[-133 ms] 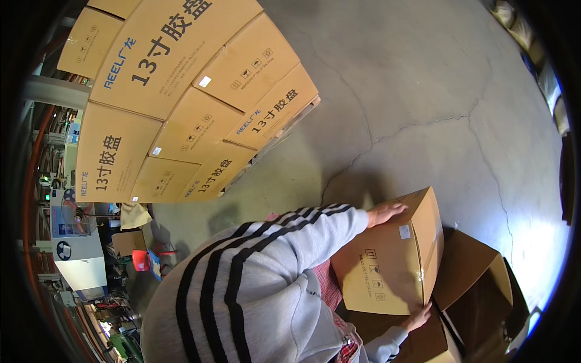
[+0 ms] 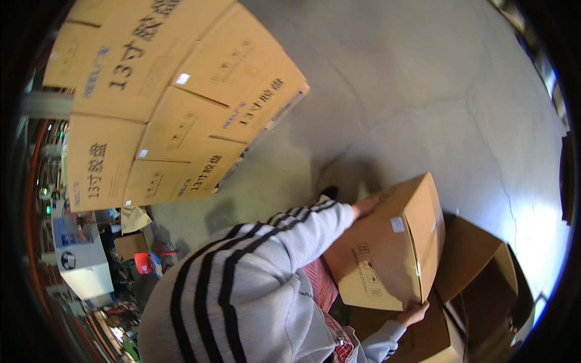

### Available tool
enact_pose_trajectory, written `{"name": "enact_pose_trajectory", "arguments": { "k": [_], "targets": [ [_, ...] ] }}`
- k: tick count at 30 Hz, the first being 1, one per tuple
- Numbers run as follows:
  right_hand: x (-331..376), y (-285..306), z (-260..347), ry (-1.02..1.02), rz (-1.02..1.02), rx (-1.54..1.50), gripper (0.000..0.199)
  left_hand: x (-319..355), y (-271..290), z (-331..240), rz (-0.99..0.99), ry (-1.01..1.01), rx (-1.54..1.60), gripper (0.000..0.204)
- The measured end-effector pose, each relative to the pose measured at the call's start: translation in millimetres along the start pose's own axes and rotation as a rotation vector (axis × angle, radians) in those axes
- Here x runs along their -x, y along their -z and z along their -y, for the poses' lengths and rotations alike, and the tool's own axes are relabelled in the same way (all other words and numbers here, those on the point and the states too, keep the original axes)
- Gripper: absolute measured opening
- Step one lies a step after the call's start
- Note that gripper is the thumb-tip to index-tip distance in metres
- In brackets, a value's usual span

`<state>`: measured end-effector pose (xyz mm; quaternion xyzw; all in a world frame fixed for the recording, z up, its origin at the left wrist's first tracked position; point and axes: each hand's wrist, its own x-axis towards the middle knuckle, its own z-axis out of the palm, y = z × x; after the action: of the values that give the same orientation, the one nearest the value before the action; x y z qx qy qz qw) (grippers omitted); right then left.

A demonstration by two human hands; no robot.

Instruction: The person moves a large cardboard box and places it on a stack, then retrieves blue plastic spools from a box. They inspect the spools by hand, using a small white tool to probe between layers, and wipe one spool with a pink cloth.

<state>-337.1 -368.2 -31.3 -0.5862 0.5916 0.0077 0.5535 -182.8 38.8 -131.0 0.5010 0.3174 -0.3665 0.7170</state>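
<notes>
Grey striped sleeves (image 2: 315,239) reach to a brown carton (image 2: 369,260) between both hands. The right hand (image 2: 414,313) has its grip pinching a lower corner; the left hand (image 2: 365,207) touches the opposite edge, its finger closure too blurred to tell. Steadying the load seems the step in hand; shifting it calls for level, two-handed support. Beside it sits an open carton (image 2: 467,257); across the floor (image 2: 399,78) rise stacked cartons (image 2: 181,121).
</notes>
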Motion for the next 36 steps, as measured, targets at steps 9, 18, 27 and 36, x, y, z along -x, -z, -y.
{"name": "enact_pose_trajectory", "arguments": {
  "k": [9, 18, 27, 36],
  "targets": [
    [55, -6, 46, 0.148, -0.114, -0.181, 0.026, -88, 84, 165, -0.243, 0.529, 0.177, 0.057],
    [96, -1, 55, 0.14, -0.092, -0.209, 0.029, -106, 80, 219, -0.044, 0.409, 0.35, 0.057],
    [158, 60, 91, 1.081, 0.23, 0.644, 0.084, 132, 87, 143, -0.345, 0.206, 0.621, 0.058],
    [315, 38, 259, 2.119, 0.842, 0.391, 0.033, 384, -7, 212, -0.69, -0.391, 1.134, 0.057]
  ]
}}
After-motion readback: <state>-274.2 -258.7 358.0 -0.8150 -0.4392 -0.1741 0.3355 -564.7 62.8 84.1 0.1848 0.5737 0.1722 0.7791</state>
